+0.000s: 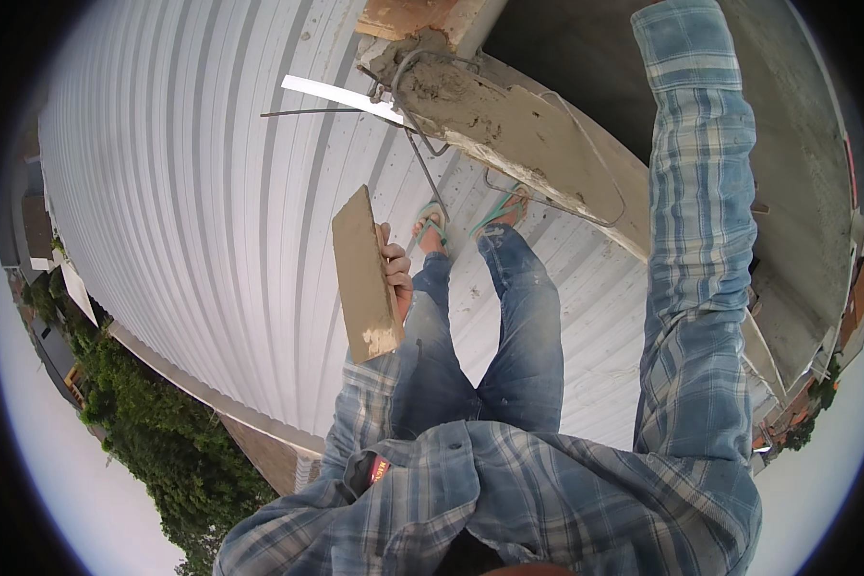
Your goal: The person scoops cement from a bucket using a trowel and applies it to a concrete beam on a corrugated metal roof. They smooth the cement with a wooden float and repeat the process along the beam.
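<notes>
My left hand (396, 269) is closed around the back of a plastering float (365, 274), a long flat board with a grey-brown, mortar-smeared face. The float stands tilted on edge, and its handle side is hidden from me. A pale scuffed patch shows at its lower end. My right arm (696, 221), in a blue plaid sleeve, stretches up past the top edge, so its hand is out of view. Left of that sleeve runs a concrete ledge (518, 125) with rough wet-looking mortar on top and bent steel wires around it.
I stand in flip-flops on a white corrugated metal roof (211, 211). A white strip (341, 96) and a thin rod (307, 112) jut from the ledge's end. An orange-brown board (413, 17) lies above it. Beyond the roof's edge are green trees (154, 432); a grey wall (787, 144) rises at right.
</notes>
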The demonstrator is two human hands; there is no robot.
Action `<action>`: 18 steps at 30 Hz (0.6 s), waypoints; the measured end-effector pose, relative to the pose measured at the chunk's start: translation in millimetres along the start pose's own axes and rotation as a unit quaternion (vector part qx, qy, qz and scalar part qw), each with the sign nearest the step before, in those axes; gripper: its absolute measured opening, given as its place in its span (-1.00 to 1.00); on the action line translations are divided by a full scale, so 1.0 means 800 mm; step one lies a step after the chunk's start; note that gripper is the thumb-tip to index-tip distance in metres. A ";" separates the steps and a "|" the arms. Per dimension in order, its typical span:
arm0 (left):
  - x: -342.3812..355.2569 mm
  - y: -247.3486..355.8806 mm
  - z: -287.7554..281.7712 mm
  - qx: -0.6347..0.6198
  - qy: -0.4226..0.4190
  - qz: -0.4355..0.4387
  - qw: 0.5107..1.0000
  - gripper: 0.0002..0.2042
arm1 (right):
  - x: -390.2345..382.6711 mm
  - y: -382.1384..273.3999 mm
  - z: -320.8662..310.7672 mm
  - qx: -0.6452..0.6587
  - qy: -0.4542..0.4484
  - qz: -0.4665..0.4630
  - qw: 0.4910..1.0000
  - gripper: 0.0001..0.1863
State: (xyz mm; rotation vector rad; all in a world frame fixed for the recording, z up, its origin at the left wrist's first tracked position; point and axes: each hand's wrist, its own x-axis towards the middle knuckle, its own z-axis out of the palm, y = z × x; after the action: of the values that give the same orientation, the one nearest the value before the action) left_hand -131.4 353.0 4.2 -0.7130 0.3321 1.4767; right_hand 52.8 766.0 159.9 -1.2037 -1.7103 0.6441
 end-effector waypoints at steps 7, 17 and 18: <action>0.057 -0.026 0.025 0.030 -0.020 -0.074 0.997 -0.57 | -0.199 -0.069 -0.127 0.144 -0.207 0.201 0.946 -0.27; 0.219 -0.030 -0.041 -0.089 -0.069 -0.254 0.961 -0.60 | -0.499 -0.074 -0.041 -0.014 -0.099 0.171 0.980 -0.64; 0.248 -0.001 -0.073 -0.040 -0.095 -0.223 0.969 -0.58 | -0.501 -0.085 -0.045 -0.006 -0.167 0.194 0.967 -0.64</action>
State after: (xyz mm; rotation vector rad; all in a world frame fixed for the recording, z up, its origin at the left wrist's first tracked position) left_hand -98.2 472.8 -161.3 -0.6531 -0.0377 1.1208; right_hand 95.5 368.4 77.8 -1.5242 -1.7605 1.1279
